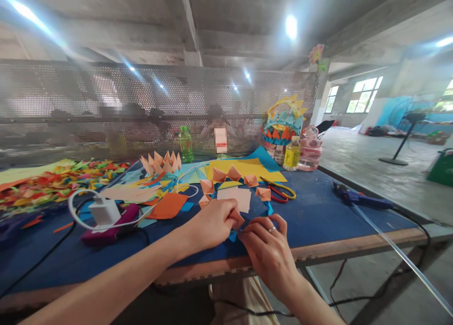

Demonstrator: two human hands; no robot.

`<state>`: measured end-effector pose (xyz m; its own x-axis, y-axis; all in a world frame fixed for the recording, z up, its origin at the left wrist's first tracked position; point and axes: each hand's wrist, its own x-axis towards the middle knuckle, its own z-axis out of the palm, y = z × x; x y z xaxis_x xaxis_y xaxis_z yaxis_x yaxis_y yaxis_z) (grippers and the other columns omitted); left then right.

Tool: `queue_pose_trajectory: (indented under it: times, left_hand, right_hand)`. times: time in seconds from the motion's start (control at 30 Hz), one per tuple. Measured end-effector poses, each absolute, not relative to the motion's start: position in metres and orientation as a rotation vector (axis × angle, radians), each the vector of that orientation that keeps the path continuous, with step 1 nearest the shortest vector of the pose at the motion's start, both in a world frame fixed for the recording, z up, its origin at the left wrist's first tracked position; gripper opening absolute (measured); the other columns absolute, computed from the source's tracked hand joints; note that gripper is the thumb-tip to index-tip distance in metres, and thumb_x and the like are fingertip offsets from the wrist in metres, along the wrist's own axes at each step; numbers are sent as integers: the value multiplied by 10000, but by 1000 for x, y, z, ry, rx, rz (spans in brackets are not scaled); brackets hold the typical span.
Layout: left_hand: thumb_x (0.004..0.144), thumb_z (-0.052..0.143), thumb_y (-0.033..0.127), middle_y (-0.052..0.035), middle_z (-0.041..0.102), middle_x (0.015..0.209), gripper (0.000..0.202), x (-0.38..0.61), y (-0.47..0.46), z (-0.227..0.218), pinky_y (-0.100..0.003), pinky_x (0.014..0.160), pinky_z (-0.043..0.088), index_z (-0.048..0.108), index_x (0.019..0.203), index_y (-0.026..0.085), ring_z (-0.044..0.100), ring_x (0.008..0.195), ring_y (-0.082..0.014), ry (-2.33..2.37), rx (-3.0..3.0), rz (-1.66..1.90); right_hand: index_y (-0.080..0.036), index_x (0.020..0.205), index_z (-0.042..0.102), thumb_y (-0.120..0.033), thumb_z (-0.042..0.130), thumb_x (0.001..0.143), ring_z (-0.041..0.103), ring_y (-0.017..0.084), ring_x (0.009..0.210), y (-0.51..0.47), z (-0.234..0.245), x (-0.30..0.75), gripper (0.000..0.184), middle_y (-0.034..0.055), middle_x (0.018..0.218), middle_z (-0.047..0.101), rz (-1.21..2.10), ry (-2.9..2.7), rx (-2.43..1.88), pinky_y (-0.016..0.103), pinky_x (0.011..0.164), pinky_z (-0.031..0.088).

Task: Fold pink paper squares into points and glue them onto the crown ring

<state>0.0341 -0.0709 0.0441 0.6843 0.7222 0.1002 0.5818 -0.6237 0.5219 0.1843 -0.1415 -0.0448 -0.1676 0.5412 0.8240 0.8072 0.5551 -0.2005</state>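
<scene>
Left hand (215, 221): thumb and fingers closed in a pinch on one folded peach piece (237, 217), at the near side of the blue paper ring (270, 208). Right hand (267, 245): fingers bent and close together, tips at the near edge of the ring; can't tell whether they grip it, contact is hidden. One ring on its finger. Work sits on the blue tabletop (311, 212), near edge, middle. Counts: six other folded pieces (251, 180) visible around the ring's left, far and right sides; one pale paper stack (242, 198) inside it, sheets not countable. Scissors (280, 193) just right of the ring, one red and one yellow handle showing. Three bottles far: one green (186, 144), one yellow-labelled (292, 154), one pink jug (311, 150). One spiky peach paper crown (161, 164) far left, one glue gun (366, 198) right, one white charger (104, 211) left.
</scene>
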Motion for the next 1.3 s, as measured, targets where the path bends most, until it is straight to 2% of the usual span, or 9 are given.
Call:
queue_pose_trajectory:
  times: [0.37,0.67,0.9,1.3]
  left_hand:
    - [749,490,140,40,550,620,97,33,-71,49,-222,580,358,520,671,189,531,592,-121,1043,2405,338]
    - [840,440,256,-10,650,758,168,34,-60,47,-255,610,390,567,756,184,598,699,-168,1038,2404,299]
    - [835,456,311,-14,648,726,187,33,-55,41,-258,561,383,567,769,177,608,675,-178,1052,2384,285]
    - [812,478,285,-11,671,735,151,33,-54,45,-254,601,423,561,734,185,615,678,-167,969,2361,298]
  right_hand:
    - [-221,765,648,-347,535,942,605,171,847,-140,-46,181,245,-9,748,690,-321,-1734,-1183,378,936,257]
    - [-230,734,658,-302,623,888,600,173,823,-135,-46,178,174,-21,713,696,-320,-1641,-1297,373,917,262]
    - [-224,742,655,-273,620,887,589,183,835,-134,-46,179,157,-11,739,701,-242,-1642,-1266,387,919,250]
    - [-228,749,658,-209,629,870,594,173,842,-135,-44,177,126,-23,749,702,-236,-1635,-1254,380,914,255]
